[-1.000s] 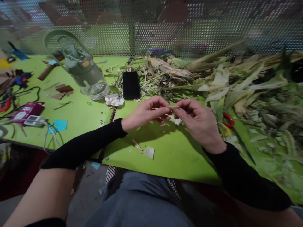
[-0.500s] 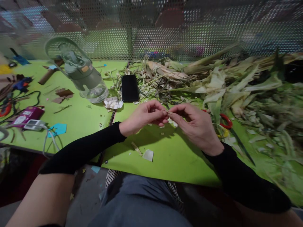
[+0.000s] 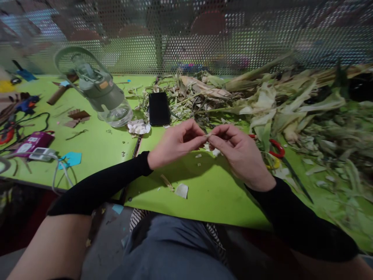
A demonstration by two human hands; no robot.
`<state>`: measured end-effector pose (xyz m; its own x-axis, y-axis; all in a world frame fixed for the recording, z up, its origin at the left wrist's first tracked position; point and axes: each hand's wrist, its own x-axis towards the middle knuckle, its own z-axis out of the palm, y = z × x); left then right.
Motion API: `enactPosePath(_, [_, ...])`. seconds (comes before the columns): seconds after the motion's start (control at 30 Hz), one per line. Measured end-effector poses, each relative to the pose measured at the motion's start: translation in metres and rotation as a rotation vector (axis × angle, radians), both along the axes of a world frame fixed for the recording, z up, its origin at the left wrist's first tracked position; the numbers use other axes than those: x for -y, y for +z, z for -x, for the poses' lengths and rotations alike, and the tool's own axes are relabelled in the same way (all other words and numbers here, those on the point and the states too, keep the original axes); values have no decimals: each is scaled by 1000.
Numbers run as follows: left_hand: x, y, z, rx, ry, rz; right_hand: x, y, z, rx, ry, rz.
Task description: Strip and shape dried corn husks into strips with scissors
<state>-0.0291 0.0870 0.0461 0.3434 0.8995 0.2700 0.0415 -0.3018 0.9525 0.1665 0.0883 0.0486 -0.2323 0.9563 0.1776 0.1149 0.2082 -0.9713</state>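
My left hand (image 3: pixel 177 142) and my right hand (image 3: pixel 237 153) meet above the green table (image 3: pixel 215 194), fingertips almost touching. Each is closed in a pinch on the same tiny pale piece (image 3: pixel 208 135), too small to name and mostly covered by the fingers. Under the hands lie small whitish scraps. Closer to my body are a white flake (image 3: pixel 182 190) and a thin pale strip (image 3: pixel 167 182). Red-handled scissors (image 3: pixel 278 149) rest to the right of my right hand, partly under dry leaves. A black phone (image 3: pixel 159 109) lies beyond my left hand.
Dried corn husks (image 3: pixel 268 105) and shredded leaves heap along the back and right. At left stand a green-lidded bottle (image 3: pixel 107 97) and crumpled paper (image 3: pixel 139 127). A purple box (image 3: pixel 33 143), a white charger with cable (image 3: pixel 43 153) and blue paper (image 3: pixel 70 159) lie farther left. Perforated mesh (image 3: pixel 186 46) rises behind.
My fingers have shifted slightly: the left fingers have straightened and the right fingers curl more around the pinch. The small pale piece stays between both hands. Other things lie as before.
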Motion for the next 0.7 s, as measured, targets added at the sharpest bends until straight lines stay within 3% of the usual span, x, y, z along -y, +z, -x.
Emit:
enactPosePath(0.13, [-3,0,1,119,-74,300,-1,3,-3,153,9,-159])
enactPosePath(0.23, [-5,0,1,146,-68,372,-2,2,-4,225,-9,-204])
enactPosePath(0.47, [-6,-4,0,186,-108,265,-5,-1,-3,166,-38,-85])
enactPosePath(0.6, [-7,-10,-2,118,-55,94,-7,-5,-2,50,-16,62])
enactPosePath(0.7, [-5,-10,-3,99,-4,86,-7,-7,0,8,4,83])
